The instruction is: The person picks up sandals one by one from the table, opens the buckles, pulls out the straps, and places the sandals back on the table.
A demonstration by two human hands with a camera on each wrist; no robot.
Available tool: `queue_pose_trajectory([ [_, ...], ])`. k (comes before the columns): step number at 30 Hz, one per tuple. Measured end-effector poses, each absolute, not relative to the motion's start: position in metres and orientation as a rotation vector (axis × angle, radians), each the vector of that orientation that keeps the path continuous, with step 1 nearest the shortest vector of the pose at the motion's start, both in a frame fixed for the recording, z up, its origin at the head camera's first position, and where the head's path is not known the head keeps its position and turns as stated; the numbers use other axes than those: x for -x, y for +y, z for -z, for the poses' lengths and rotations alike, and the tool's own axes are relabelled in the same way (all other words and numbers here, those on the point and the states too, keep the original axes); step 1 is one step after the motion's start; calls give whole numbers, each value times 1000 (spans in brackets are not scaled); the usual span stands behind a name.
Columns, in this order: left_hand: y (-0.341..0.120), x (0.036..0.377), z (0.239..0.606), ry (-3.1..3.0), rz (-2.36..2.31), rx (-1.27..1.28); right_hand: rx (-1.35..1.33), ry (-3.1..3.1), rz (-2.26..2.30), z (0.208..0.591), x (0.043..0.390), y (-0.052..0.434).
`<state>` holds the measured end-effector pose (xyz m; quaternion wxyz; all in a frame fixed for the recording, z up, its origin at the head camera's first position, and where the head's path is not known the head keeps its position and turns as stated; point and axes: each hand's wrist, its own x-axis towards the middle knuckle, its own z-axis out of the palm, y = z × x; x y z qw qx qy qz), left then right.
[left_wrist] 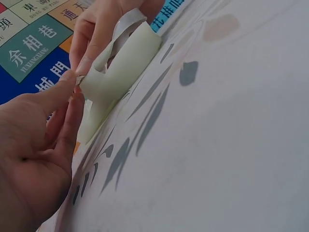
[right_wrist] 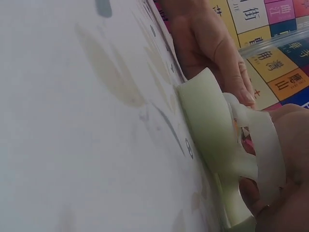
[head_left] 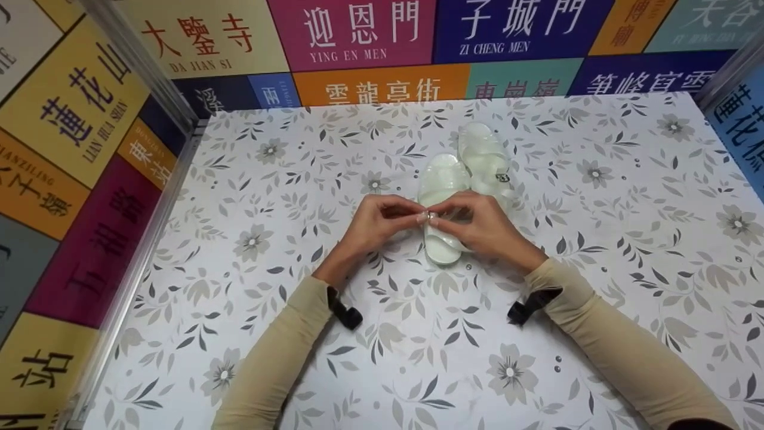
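Note:
A pale green sandal [head_left: 443, 248] lies flat on the patterned surface between both hands, its sole seen side-on in the left wrist view. From the left, my left hand [head_left: 377, 226] pinches a small metallic-looking buckle [left_wrist: 80, 80] on the sandal's strap between thumb and fingers. My right hand [head_left: 480, 227] reaches over the sandal and pinches the strap [right_wrist: 269, 150] at the same spot, so the fingertips of both hands meet. Fingers mostly hide the buckle in the head view. Just behind and to the right is the matching sandal [head_left: 479, 140], with a metal buckle [head_left: 503, 178] showing on its strap.
The table [head_left: 334, 370] has a white cover printed with grey flowers and leaves. Colourful panels with lettering [head_left: 364, 36] stand along its back, and more line the left side [head_left: 71, 119]. A black wrist strap [head_left: 345, 310] sits at each sleeve cuff.

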<state>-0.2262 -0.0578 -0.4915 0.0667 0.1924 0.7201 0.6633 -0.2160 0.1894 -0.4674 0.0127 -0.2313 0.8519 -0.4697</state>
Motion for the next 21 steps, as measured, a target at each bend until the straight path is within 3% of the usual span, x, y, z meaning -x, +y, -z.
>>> queue_pose_trajectory([
  [21,-59,227,495,2224,-1941,-619,701,2624,1480,467,216,190],
])
